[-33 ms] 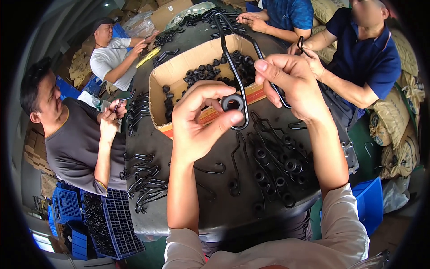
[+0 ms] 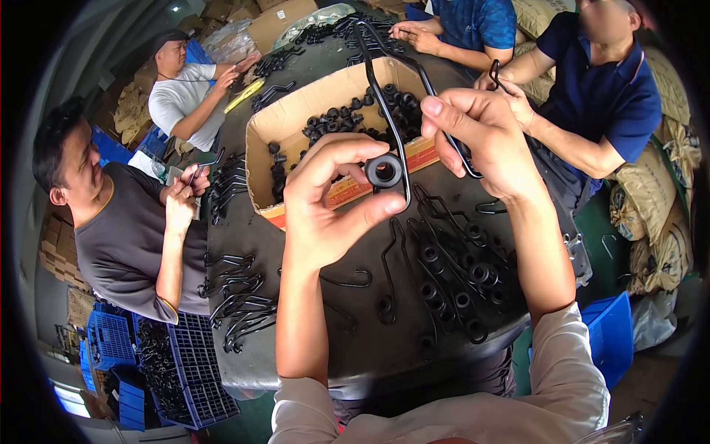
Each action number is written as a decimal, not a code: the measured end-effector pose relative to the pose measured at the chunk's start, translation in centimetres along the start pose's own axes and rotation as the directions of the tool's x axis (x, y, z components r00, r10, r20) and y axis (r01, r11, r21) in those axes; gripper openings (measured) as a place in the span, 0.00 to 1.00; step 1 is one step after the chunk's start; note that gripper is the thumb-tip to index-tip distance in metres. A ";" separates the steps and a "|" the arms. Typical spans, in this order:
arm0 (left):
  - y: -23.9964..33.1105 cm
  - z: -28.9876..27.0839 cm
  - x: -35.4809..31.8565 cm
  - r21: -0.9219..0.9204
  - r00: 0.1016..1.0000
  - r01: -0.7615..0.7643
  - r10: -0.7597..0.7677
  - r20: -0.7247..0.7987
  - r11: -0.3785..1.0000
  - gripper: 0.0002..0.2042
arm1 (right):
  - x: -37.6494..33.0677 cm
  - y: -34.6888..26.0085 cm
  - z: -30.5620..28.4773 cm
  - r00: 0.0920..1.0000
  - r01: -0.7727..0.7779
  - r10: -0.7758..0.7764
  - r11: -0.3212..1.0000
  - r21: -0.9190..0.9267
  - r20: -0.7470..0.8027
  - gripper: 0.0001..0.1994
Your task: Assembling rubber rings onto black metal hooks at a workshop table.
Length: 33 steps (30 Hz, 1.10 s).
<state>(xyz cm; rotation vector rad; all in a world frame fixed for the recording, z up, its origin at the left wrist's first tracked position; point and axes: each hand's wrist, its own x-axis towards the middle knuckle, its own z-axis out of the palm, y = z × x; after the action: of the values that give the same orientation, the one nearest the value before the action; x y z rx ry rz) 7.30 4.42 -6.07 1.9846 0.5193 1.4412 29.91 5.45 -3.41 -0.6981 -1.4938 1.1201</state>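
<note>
Up over the table, my right hand (image 2: 481, 137) is closed on a black bent wire rod (image 2: 386, 111), whose long loop rises away from me. A black ring-shaped rubber bushing (image 2: 372, 172) sits against the rod near its lower bend. Whether the rod passes through the bushing I cannot tell. My left hand (image 2: 318, 196) curls round the bushing, index finger above it and thumb below, the thumb tip near the rod's bend. Beneath my hands, several wire rods with bushings (image 2: 430, 290) lie on the dark table (image 2: 355, 355).
A cardboard box (image 2: 259, 159) of loose bushings stands just beyond my hands. More bent rods (image 2: 240, 303) lie at the left. Co-workers sit round the table; one person (image 2: 126, 222) at the left holds a rod. Blue crates (image 2: 200, 370) stand lower left, a blue bin (image 2: 610, 337) at the right.
My left thumb has shifted slightly right, toward the rod's bend, and a little away from the bushing. The bushing has turned slightly. My right hand and the rod stay nearly in place.
</note>
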 end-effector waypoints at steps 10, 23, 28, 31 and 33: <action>0.1 1.0 -0.4 0.252 0.990 -0.118 0.132 -0.041 0.961 0.38 | -0.1 -0.7 -0.4 0.998 -0.064 0.063 0.969 0.239 0.013 0.25; 0.2 0.7 -0.7 0.229 0.978 -0.204 0.206 0.015 0.952 0.31 | -0.2 -0.6 0.2 0.990 -0.132 0.117 0.962 0.237 0.076 0.24; -0.4 0.5 -0.1 0.074 0.996 -0.090 0.088 0.031 0.993 0.45 | 0.0 -0.2 0.0 0.997 -0.070 0.063 0.963 0.262 0.034 0.23; -0.7 0.5 0.4 -0.188 0.999 0.023 -0.018 0.027 0.982 0.43 | -0.1 -0.3 -0.3 0.999 -0.036 0.032 0.976 0.213 0.024 0.23; -0.7 0.2 0.2 -0.220 0.994 0.107 -0.109 0.002 0.970 0.34 | -0.1 -0.8 0.2 0.995 -0.061 0.045 0.982 0.178 0.091 0.24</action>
<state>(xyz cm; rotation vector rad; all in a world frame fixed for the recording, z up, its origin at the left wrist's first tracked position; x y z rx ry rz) 7.58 5.05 -6.44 1.7497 0.4447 1.3789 29.89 5.00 -2.77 -0.5722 -1.4309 1.3232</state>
